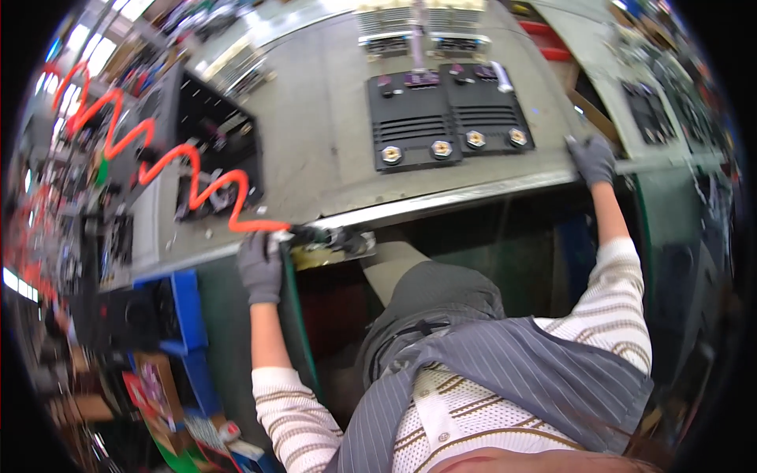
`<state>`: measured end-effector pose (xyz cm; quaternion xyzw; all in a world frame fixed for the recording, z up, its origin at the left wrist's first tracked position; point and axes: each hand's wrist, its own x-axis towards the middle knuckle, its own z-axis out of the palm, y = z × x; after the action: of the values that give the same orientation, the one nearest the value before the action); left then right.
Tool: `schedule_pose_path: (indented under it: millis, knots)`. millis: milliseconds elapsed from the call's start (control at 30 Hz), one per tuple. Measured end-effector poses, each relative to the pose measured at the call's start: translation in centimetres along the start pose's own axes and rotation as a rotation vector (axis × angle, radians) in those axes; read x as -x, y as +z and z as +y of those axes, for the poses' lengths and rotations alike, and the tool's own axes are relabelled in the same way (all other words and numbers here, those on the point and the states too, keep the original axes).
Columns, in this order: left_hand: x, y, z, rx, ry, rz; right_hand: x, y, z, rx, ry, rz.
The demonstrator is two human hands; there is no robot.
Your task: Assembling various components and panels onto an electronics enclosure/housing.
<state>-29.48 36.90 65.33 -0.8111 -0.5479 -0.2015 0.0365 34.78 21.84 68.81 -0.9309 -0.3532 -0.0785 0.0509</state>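
My left hand (261,270), in a grey glove, rests at the near edge of the workbench (315,150) with its fingers reaching onto the top. Just right of it, the end of an orange coiled air hose (192,151) meets a dark tool (335,239) at the bench edge. The gloved right hand (594,161) lies on the bench edge farther right, fingers stretched out and holding nothing. Between the hands, farther back, two black slotted panels (414,126) (489,114) lie side by side, each with brass-coloured hex fittings along its near side.
White finned metal units (385,27) stand beyond the panels. An open black housing (209,126) sits at the left of the bench. Blue bins (188,311) are below left. A red tray (546,39) and another surface with dark parts (648,110) lie to the right.
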Motion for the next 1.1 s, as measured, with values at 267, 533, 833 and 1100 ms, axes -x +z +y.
schedule_pose_path:
  millis: [267,533,833,1100]
  knots:
    - [-1.3,0.7,8.7,-0.036,-0.107,0.122,0.8,2.3,0.1,-0.167,-0.239,-0.015]
    - [-0.9,1.4,7.6,-0.069,-0.105,0.076,4.2,0.1,-11.7,-0.129,-0.463,-0.271]
    - [-1.5,-2.6,5.7,-0.045,-0.156,0.332,5.5,-1.9,-20.7,-0.124,-0.636,-0.480]
    - [-8.6,-9.2,-5.6,-0.581,-0.112,0.357,6.5,-1.6,-23.9,-0.109,-0.738,-0.484]
